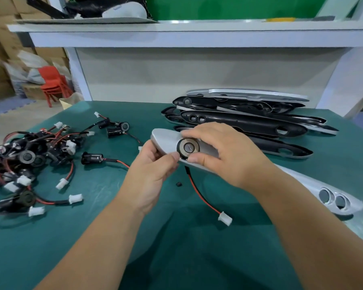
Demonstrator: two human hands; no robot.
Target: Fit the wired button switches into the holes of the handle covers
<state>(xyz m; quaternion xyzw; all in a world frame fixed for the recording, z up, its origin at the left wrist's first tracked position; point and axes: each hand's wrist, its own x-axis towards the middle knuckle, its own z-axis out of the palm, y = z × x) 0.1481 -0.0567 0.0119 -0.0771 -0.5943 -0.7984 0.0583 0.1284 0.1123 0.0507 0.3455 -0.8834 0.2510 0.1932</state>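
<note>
1. A workshop desk (134,237) covered in dull green felt-like cloth fills the view; behind it stands a white shelf frame (176,36), and stacked red plastic chairs (52,84) and brown cartons sit off its far left corner.
2. Over the middle of the desk, both hands hold a long, smooth, silver-grey handle cover (166,141) with a tapered, rounded tip.
3. The left hand (153,170) is closed around the cover's near edge, thumb on top.
4. The right hand (220,151) pinches a round button switch (188,147) set in the cover's hole, with fingers above it and thumb below; it has a black ring and a metallic face.
5. A red and black wire (199,193) hangs from beneath and ends in a white plastic connector (225,218) lying on the cloth.
6. Toward the left edge lies a tangled heap of black switches (25,162) with similar wires and plugs.
7. Near the far right corner, glossy black and silver covers (243,120) are piled, inner sides mostly up.
8. No readable writing shows anywhere.
</note>
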